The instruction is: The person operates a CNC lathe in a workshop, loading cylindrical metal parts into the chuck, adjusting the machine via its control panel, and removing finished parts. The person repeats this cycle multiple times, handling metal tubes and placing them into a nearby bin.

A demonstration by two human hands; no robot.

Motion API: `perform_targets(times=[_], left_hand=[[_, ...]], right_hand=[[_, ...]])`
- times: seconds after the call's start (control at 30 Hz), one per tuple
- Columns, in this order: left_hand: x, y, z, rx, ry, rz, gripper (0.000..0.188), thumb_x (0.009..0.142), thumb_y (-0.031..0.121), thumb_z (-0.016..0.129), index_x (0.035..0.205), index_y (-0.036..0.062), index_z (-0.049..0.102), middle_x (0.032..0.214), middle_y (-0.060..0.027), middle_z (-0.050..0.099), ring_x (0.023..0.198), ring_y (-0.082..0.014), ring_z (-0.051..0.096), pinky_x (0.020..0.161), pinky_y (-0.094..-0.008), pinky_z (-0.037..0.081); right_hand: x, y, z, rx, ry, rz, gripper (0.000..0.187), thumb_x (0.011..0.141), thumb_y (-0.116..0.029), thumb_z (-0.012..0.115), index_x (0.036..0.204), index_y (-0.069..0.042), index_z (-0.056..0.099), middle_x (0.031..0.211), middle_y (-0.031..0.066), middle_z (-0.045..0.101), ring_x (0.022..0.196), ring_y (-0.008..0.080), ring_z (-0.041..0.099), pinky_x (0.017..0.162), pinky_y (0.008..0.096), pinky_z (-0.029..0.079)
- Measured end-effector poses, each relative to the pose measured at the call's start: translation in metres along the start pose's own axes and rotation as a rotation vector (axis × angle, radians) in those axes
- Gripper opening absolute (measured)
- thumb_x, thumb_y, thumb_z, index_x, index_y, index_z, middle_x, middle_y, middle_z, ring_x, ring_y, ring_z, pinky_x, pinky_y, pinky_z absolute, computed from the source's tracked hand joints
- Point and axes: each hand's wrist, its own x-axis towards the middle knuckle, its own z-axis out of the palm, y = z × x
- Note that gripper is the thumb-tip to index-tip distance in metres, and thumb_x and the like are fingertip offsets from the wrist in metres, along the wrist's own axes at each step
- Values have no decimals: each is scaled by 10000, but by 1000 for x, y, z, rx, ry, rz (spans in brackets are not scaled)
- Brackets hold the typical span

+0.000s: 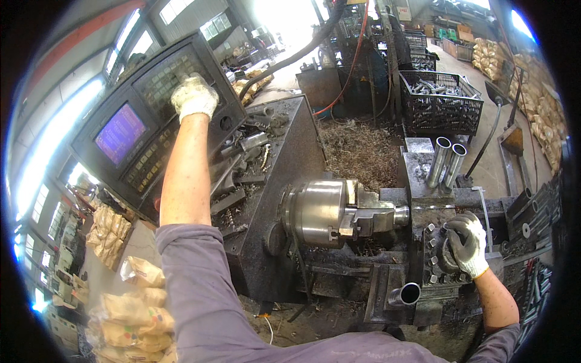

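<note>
My left hand (194, 97), in a white work glove, is raised to the keypad (162, 81) of a dark machine control panel (91, 136). Its fingers are blurred against the keys. A lathe chuck (318, 212) with stepped jaws grips a short metal cylinder (401, 216). My right hand (469, 243), in a white glove with grey-coated fingers, lies on the bolted tool post (431, 257) right of the chuck. Its fingers are bent over a rounded dark part there, and what lies under them is hidden. A purple-blue screen (120, 134) glows on the panel.
Two metal tubes (438, 163) stand behind the tool post; another tube (404, 294) lies in front. Loose metal parts (253, 141) cover the headstock top. Black crates (442, 106) of parts stand at the back right. Metal shavings (357, 148) heap behind the chuck. Packed bags (136, 320) pile at lower left.
</note>
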Motion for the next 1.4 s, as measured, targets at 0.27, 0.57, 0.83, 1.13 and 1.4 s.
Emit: perform_targets(times=[0.27,0.57,0.83,1.13,1.4], left_hand=[[7,9,15,107,-28,152,493,958,262,666,1385,18,686,1708,-253,365,1171,-379,754,916,-475,628],[32,30,0,65,19,147,418,985,279,636,1321,47,725,1505,-230,600,1215,-365,738,946,-471,621],[45,26,-1,127,-65,91,421,969,265,642,1325,70,755,1602,-210,544,1189,-330,758,857,-482,640],[39,23,-2,86,-40,113,405,940,263,665,1282,76,775,1381,-210,719,1165,-345,766,901,-469,636],[35,17,-10,11,-11,114,415,955,270,643,1309,91,765,1393,-215,709,1194,-332,756,919,-452,633]], right_hand=[[2,-3,0,31,21,-6,218,788,9,746,990,-72,750,1046,125,773,1047,368,717,1080,495,506],[2,-2,-1,16,6,-20,219,782,19,749,986,-61,743,1034,133,765,1046,380,709,1027,489,529],[0,0,0,-19,-14,-42,216,801,29,726,1004,-44,727,1024,146,746,1050,390,692,1017,496,524],[-2,1,1,3,-10,-20,200,815,15,713,1004,-50,724,1026,143,739,1062,386,683,1049,502,505],[-5,2,2,-12,2,4,207,811,11,719,1004,-60,734,1021,141,743,1055,379,695,1107,526,487]])
